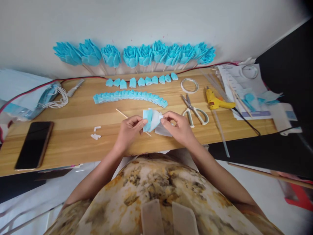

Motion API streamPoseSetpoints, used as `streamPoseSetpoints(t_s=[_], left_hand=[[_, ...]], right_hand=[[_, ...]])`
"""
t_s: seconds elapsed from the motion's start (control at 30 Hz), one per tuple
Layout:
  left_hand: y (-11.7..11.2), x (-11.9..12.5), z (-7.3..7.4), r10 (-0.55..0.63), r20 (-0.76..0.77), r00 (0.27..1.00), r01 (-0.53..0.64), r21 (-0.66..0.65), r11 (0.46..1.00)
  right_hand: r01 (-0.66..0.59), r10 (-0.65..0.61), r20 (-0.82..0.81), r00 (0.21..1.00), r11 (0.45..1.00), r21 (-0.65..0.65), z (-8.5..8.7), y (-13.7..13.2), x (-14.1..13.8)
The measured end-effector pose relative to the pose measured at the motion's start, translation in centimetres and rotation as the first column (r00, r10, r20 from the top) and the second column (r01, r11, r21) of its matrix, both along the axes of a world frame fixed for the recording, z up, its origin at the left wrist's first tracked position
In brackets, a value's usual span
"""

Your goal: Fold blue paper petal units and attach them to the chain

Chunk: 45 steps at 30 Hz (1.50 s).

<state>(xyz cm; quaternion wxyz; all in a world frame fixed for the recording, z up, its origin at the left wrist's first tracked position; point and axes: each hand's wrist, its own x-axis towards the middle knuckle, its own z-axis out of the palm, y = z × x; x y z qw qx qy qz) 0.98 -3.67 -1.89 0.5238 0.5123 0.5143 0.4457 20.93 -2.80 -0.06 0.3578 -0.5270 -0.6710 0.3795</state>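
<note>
Both hands are busy: the left hand pinches one edge of the blue-and-white piece between thumb and fingers, and the right hand nips its opposite edge. So the piece sits squarely between the two grips, its middle uncovered, raised just over the table. Beneath it runs a thin stick, poking out on either side. Just beyond the piece, here's the curved row of folded blue bits; farther beyond, separate folded ones, then blue flowers against the wall. Right of the piece, scissors lie spread, the yellow glue gun farther out. Off to its left, white scraps, then a phone.
</note>
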Motion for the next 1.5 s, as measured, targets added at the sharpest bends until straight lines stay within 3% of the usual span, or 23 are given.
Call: streamPoseSetpoints(t_s=[0.23,0.47,0.53,0.6,0.67,0.73,0.77,0.83,0.9,0.97,1.03,1.13,1.2,1.33,1.4,1.5], left_hand=[[0.7,-0.5,-0.4,0.148,0.246,0.958,-0.112,-0.155,0.982],[1.1,-1.4,-0.6,0.060,0.229,0.972,-0.016,-0.191,0.981],[1.5,-1.9,-1.1,0.006,0.107,0.994,0.011,-0.157,0.987],[2.0,-2.5,-1.3,-0.031,-0.147,0.989,0.023,-0.055,0.998],[2.4,-3.0,-1.2,0.027,-0.438,0.899,0.037,0.137,0.990],[2.6,-3.2,-0.6,0.150,-0.580,0.801,0.073,0.342,0.937],[2.6,-3.1,-0.1,0.185,-0.580,0.793,0.089,0.410,0.908],[2.6,-2.4,1.0,0.136,-0.496,0.858,0.119,0.450,0.885],[2.4,-1.3,2.0,-0.035,-0.371,0.928,0.188,0.384,0.904],[2.4,-0.3,2.7,-0.199,-0.253,0.947,0.268,0.277,0.923],[2.6,-0.1,2.8,-0.276,-0.155,0.949,0.302,0.178,0.937],[2.9,-1.2,2.4,-0.188,-0.074,0.979,0.197,0.147,0.969],[3.1,-2.4,2.0,-0.111,-0.052,0.992,0.118,0.161,0.980],[2.9,-4.1,1.6,-0.066,-0.063,0.996,0.075,0.147,0.986],[2.7,-4.4,1.7,-0.041,-0.075,0.996,0.052,0.149,0.987],[2.4,-4.5,1.6,-0.028,-0.104,0.994,0.045,0.166,0.985]], right_hand=[[0.069,-0.072,-0.082,0.994,0.997,-0.037,-0.4,0.4,1.8],[0.114,-0.114,-0.093,0.989,0.993,-0.005,-0.4,0.6,3.6],[0.108,-0.108,-0.096,0.990,0.994,-0.002,-0.2,0.6,3.6],[0.086,-0.086,-0.097,0.992,0.996,0.000,-0.2,0.6,3.6],[0.050,-0.051,-0.098,0.994,0.999,-0.004,-0.3,0.6,3.6],[0.014,-0.016,-0.096,0.995,1.000,-0.017,-0.4,0.6,3.5],[-0.004,0.002,-0.093,0.996,1.000,-0.023,-0.4,0.5,3.4],[-0.047,0.045,-0.077,0.996,0.999,-0.026,-0.1,0.4,3.1],[-0.095,0.094,-0.049,0.994,0.995,-0.028,0.6,0.3,2.6],[-0.146,0.146,-0.014,0.989,0.989,-0.027,1.3,0.3,2.2],[-0.177,0.177,0.024,0.984,0.984,-0.004,1.7,0.3,2.2],[-0.160,0.143,0.156,0.977,0.982,0.102,1.2,0.6,3.3],[-0.153,0.085,0.346,0.934,0.973,0.175,0.2,0.8,4.2],[-0.263,0.105,0.688,0.718,0.956,0.128,-1.9,0.9,4.7],[-0.291,0.138,0.725,0.675,0.953,0.089,-2.4,0.9,4.2],[-0.276,0.151,0.678,0.720,0.958,0.079,-2.3,0.8,3.6]])
